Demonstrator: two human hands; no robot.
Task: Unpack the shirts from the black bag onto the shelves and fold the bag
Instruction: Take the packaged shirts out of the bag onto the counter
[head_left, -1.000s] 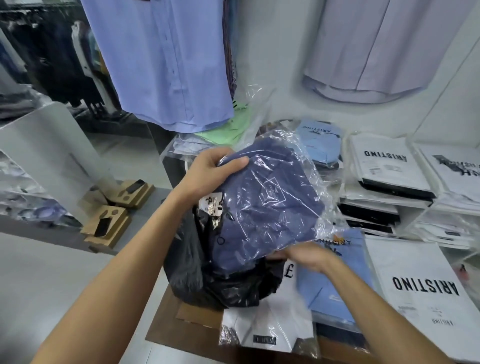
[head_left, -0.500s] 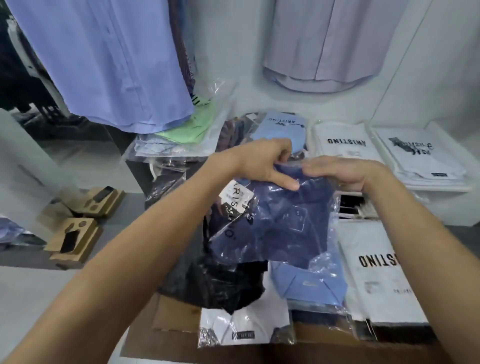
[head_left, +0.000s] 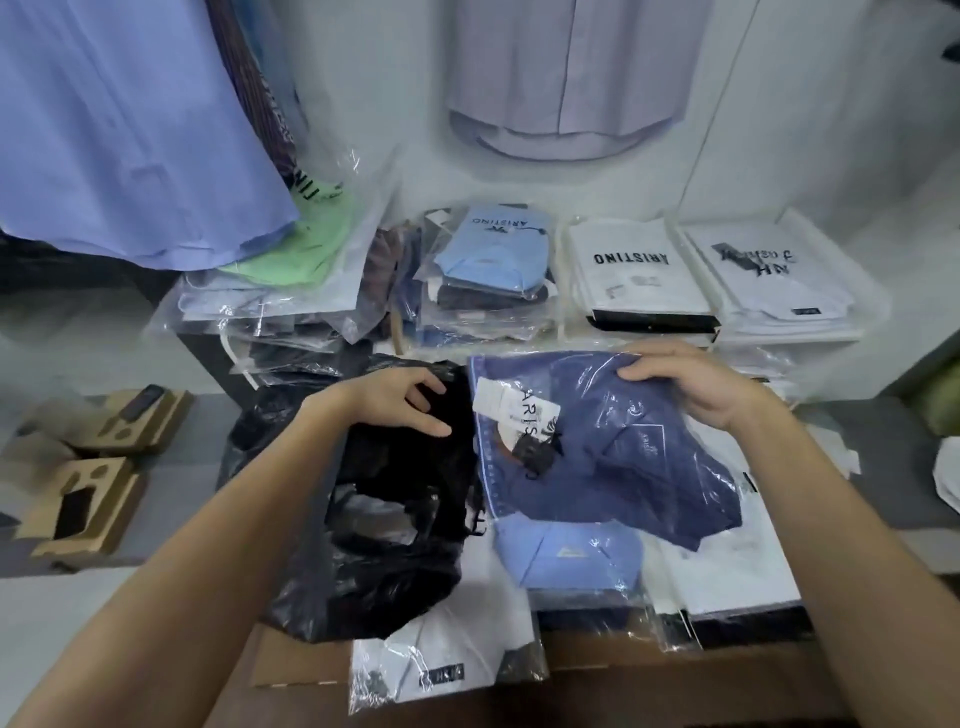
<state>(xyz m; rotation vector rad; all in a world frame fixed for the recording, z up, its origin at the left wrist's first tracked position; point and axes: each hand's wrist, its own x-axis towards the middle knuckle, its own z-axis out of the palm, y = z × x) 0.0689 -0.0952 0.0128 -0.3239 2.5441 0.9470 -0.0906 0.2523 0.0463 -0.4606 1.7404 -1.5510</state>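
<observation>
Gripping the crinkly black bag was the left hand; the right hand pinched a glossy plastic-wrapped navy shirt lying on stacked packs. Bag contents hidden.

Bag left of packed shirt, shirt atop other packs, stacked shirts behind, cardboard inserts far left.

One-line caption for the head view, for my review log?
Right hand holds a bagged navy shirt over packaged shirts, while the left hand grips the black bag beside it.
</observation>
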